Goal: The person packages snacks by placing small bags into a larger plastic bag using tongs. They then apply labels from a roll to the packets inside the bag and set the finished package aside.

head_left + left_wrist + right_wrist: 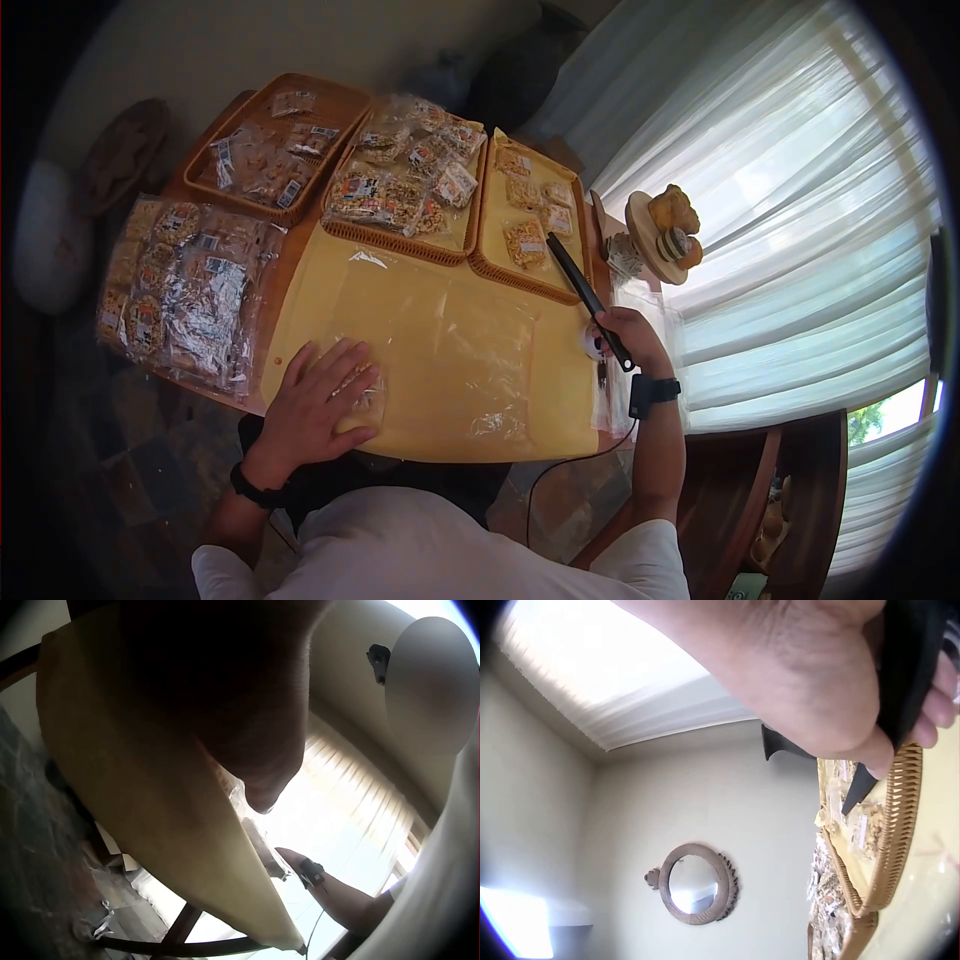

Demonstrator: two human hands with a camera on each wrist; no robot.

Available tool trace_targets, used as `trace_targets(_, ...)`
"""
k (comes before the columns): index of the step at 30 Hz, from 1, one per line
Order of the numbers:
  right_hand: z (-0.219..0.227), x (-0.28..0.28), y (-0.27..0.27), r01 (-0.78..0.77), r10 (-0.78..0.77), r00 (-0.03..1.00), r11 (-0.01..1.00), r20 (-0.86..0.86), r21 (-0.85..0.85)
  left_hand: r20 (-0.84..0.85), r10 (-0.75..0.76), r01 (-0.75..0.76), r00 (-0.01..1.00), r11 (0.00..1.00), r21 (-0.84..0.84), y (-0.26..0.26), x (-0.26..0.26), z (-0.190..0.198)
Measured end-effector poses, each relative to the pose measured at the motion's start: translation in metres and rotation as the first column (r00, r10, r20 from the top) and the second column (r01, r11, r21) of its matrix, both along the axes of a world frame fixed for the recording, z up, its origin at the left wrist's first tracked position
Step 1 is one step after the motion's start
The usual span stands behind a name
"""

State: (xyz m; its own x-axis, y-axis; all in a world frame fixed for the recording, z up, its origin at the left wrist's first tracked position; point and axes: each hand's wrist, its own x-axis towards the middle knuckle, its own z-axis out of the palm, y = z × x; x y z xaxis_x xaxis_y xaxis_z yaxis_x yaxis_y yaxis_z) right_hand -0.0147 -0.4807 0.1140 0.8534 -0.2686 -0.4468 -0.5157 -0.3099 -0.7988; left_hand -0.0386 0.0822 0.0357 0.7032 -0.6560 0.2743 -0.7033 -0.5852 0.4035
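In the head view my left hand (318, 410) lies on a small clear packet (372, 408), its fingers spread and straight. The packet has pale contents, mostly hidden under the palm. My right hand (632, 338) grips a long, slim black tool (575, 270) near its lower end. The tool's far tip overlaps the right wicker basket (500, 262), where several nut-filled packets (525, 243) lie on yellow lining. The right wrist view shows fingers (937, 705) wrapped round the tool, with its tapered tip at the basket. Dark in the left wrist view, the left hand (247, 727) hangs over the table edge.
Two more wicker baskets (395, 240) with packets stand along the table's back. At the left lies a large clear bag (190, 300) of packets. A clear plastic sheet (450, 350) covers part of the yellow tabletop. Bread on a round board (640, 240) stands right, by white curtains.
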Motion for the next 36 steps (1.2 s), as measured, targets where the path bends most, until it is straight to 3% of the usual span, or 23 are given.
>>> trace_targets(2, 0.014, 0.008, 0.02, -0.039, 0.032, 0.998, 0.992, -0.059, -0.122, 0.014, -0.011, 0.011, 1.0, 1.0, 0.015, 0.0, 0.0, 0.003)
trace_targets(5, 0.029, 0.017, 0.034, -0.099, 0.087, 0.993, 0.984, -0.086, -0.15, 0.02, -0.012, 0.012, 1.0, 1.0, 0.013, 0.0, -0.001, 0.004)
trace_targets(7, 0.026, 0.024, 0.013, -0.108, 0.102, 0.994, 0.976, -0.041, -0.188, 0.02, -0.002, 0.002, 1.0, 1.0, -0.001, 0.0, 0.0, 0.004)
trace_targets(9, 0.035, 0.029, -0.011, -0.162, 0.152, 0.987, 0.921, -0.056, -0.355, 0.004, 0.007, -0.007, 1.0, 1.0, -0.026, 0.001, -0.002, 0.004)
trace_targets(11, 0.049, 0.028, -0.013, -0.123, 0.099, 0.991, 0.923, -0.085, -0.364, 0.005, 0.009, -0.009, 1.0, 1.0, -0.029, 0.002, -0.002, 0.003)
trace_targets(15, 0.036, 0.028, -0.032, -0.079, 0.031, 0.978, 0.97, -0.206, -0.231, -0.006, 0.003, -0.003, 1.0, 0.999, -0.049, 0.002, -0.001, 0.004)
trace_targets(18, 0.001, 0.038, -0.038, 0.058, -0.046, 0.989, 0.995, -0.141, 0.078, 0.009, 0.004, -0.003, 1.0, 0.998, -0.056, 0.002, -0.001, 0.004)
trace_targets(21, -0.014, 0.04, -0.02, 0.168, -0.161, 0.986, 0.964, -0.049, 0.204, 0.009, 0.003, -0.002, 1.0, 0.998, -0.056, 0.004, -0.001, 0.004)
trace_targets(23, -0.013, 0.036, -0.013, 0.169, -0.168, 0.986, 0.964, -0.023, 0.203, 0.013, 0.007, -0.006, 1.0, 0.998, -0.066, 0.005, -0.001, 0.003)
trace_targets(25, -0.003, 0.03, -0.017, 0.126, -0.118, 0.986, 0.99, -0.118, 0.062, 0.014, 0.008, -0.006, 1.0, 0.997, -0.08, 0.005, -0.001, 0.002)
trace_targets(27, 0.007, 0.029, -0.021, 0.138, -0.131, 0.985, 0.989, -0.109, 0.057, 0.01, 0.006, -0.005, 1.0, 0.996, -0.094, 0.005, -0.001, 0.002)
trace_targets(29, 0.02, 0.032, -0.022, 0.045, -0.064, 0.996, 0.966, -0.066, -0.254, 0.011, 0.002, -0.001, 1.0, 0.995, -0.102, 0.004, 0.001, 0.004)
trace_targets(36, 0.067, 0.042, 0.004, -0.197, 0.129, 0.968, 0.923, -0.218, -0.33, 0.002, 0.007, -0.007, 1.0, 0.991, -0.132, 0.005, 0.0, 0.002)
